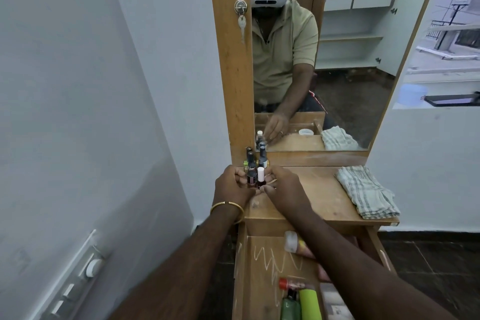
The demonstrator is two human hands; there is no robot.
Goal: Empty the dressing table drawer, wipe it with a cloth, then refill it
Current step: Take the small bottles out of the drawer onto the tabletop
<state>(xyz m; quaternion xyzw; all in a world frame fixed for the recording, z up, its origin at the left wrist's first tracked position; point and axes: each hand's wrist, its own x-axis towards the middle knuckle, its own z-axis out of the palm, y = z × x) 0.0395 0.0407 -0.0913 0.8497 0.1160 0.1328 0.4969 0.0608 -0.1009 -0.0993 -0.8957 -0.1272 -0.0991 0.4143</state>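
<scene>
Several small nail polish bottles (255,163) stand clustered at the back left of the dressing table top (319,195). My left hand (231,186) and my right hand (281,187) cup the front two bottles from either side; fingers curl round a dark-capped bottle (251,178) and a white-capped one (260,176). The open drawer (262,267) lies below, under my right forearm, holding tubes and a green bottle (310,304). A folded checked cloth (366,193) lies on the table's right side.
A tall mirror (324,60) rises behind the table top and reflects me. A white wall with a switch panel (78,283) stands close on the left. A key (241,24) hangs in a lock on the wooden frame. Dark floor lies to the right.
</scene>
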